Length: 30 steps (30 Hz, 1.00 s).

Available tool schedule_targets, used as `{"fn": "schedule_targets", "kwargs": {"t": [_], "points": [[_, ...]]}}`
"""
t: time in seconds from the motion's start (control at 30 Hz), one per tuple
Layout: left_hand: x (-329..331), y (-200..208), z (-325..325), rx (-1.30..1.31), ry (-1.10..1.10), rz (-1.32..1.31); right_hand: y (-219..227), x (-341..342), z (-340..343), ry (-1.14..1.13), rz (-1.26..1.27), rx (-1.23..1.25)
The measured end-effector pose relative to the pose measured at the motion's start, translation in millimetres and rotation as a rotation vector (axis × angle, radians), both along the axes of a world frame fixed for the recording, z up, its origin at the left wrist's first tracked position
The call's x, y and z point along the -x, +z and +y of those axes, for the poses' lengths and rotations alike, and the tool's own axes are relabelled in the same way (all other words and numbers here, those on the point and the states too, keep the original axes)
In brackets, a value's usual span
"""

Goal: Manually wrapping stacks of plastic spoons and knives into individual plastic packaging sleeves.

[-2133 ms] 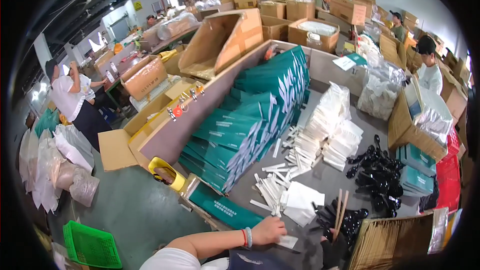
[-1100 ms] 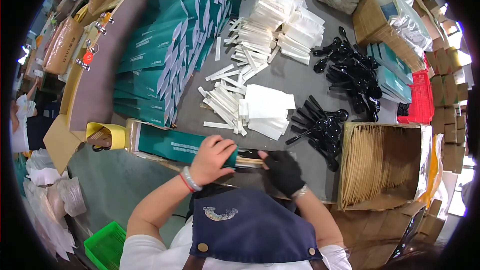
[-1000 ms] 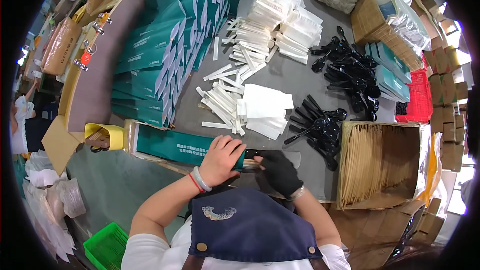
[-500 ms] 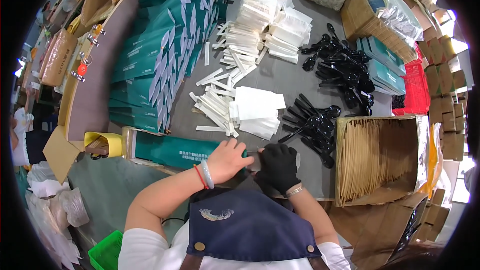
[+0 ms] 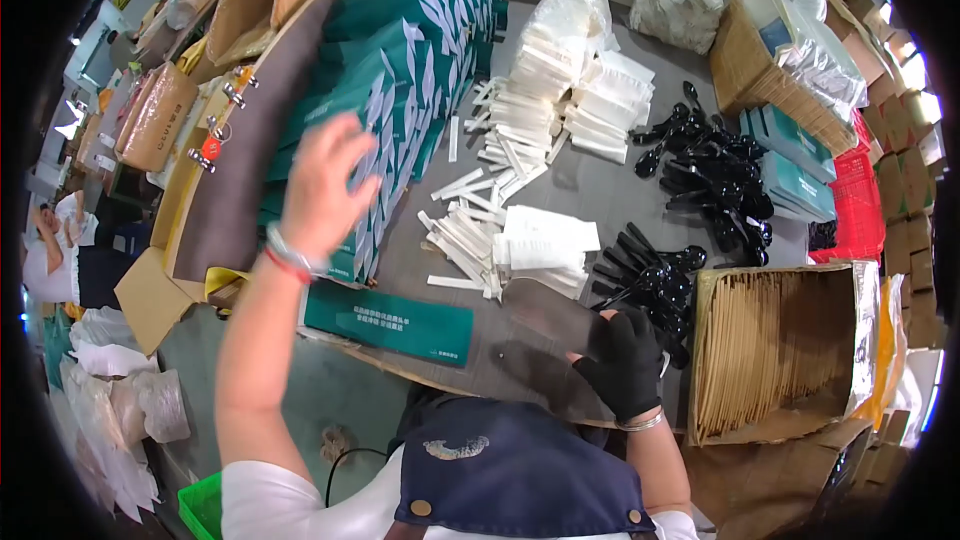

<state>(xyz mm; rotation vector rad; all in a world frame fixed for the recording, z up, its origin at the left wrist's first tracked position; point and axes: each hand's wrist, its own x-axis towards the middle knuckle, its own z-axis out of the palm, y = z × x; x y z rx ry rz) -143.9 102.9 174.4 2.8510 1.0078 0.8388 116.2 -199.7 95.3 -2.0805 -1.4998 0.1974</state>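
My left hand (image 5: 330, 190), bare with a bracelet and red cord at the wrist, is raised over the stacked green packets (image 5: 345, 110). Its fingers are apart and hold nothing. A single flat green packet (image 5: 390, 325) lies along the table's near edge, below that hand. To the right, my right hand (image 5: 622, 360) wears a black glove with bare fingertips. It is low over the table beside a pile of black spoons (image 5: 655, 275), thumb and forefinger apart. Its other fingers are partly hidden.
White paper slips (image 5: 545, 240) and narrow white sleeves (image 5: 465, 245) lie mid-table, with more white bundles (image 5: 600, 105) behind. A carton of wooden chopsticks (image 5: 775, 355) stands at the right. Beyond it are a red basket (image 5: 855, 200) and more green packets (image 5: 800, 185).
My hands, together at the near edge before, have parted. The left has let go of the green packet and risen to the left; the right has moved right, towards the spoons. The view has shifted.
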Motion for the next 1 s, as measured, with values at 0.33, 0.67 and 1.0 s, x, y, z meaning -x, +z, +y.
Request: {"fn": "schedule_targets", "kwargs": {"t": [0.33,0.67,1.0], "points": [[1,-158,-166,0.561,0.273,0.116,-5,16,5,0.164,-0.136,0.265],[2,-155,-164,0.752,0.229,0.058,-49,75,39,0.348,-0.001,0.215],[-6,-151,-91,0.436,0.032,0.137,-60,-68,-60,-0.588,0.427,-0.231]]}}
